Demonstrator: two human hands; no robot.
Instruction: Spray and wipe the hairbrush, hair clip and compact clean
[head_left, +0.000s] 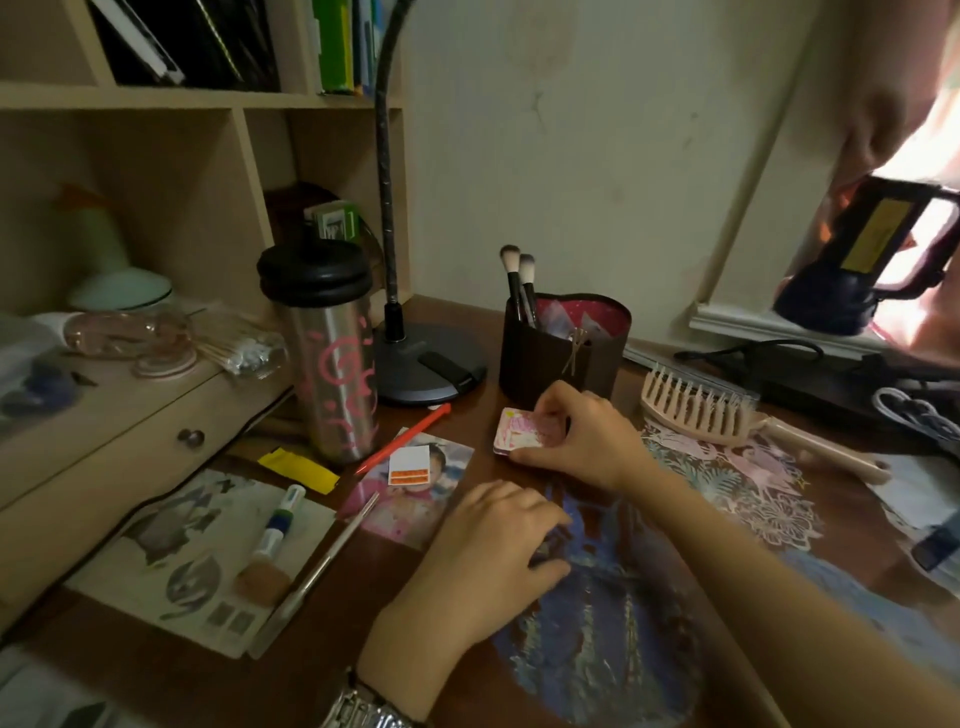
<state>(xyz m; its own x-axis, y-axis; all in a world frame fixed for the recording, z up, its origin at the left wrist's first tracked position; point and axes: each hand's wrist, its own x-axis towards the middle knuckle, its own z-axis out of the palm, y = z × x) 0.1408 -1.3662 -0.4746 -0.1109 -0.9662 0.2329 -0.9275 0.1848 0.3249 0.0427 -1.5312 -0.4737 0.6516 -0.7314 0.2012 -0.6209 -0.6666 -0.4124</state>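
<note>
A small square pink compact (522, 431) lies on the brown desk (322, 670) in front of a dark brush holder. My right hand (576, 439) rests on it, fingers curled over its right side and front edge. My left hand (493, 551) is nearer to me, fingers bent over something small and dark on the desk that I cannot make out. A beige hairbrush (727, 415) lies at the right, bristles up, apart from both hands. No hair clip or spray bottle is clearly visible.
A steel tumbler (330, 353) with pink swirls stands at the left, a lamp base (431, 369) behind it. The brush holder (563, 348) stands just behind the compact. Photos, a red pen (402, 439), a metal rod and a makeup brush lie at the left front. Cables lie at the right.
</note>
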